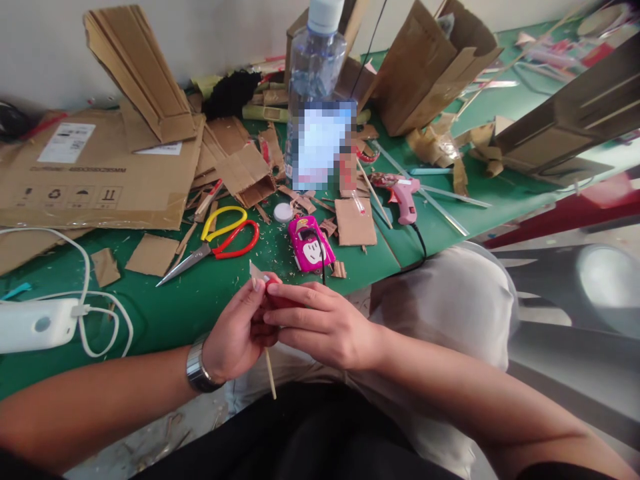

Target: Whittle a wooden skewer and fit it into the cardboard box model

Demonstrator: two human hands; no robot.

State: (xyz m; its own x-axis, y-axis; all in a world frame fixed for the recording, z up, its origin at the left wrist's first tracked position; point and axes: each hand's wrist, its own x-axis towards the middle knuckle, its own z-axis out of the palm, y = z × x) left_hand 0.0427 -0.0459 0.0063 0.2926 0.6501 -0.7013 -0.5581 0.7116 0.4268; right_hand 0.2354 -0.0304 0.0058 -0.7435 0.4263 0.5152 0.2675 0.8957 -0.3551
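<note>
Close together at the table's front edge, both my hands are closed. My left hand (237, 327), with a metal watch on its wrist, grips a thin wooden stick (271, 375) whose lower end sticks out below the fingers. In my right hand (325, 323) is a red utility knife (281, 300), mostly covered by the fingers. Its blade (256, 271) shows above my left thumb; whether it touches the stick is hidden. Just beyond are a pink power socket (311, 245) and scissors (210, 247) with yellow and red handles.
A pink glue gun (404, 199) lies right of the socket. A water bottle (315, 73) stands behind a blurred-out phone-like object (323, 147). Cardboard boxes (415, 73), a flattened carton (100, 173) and scraps cover the green table (165, 320). A white power bank (37, 325) with cables is at left.
</note>
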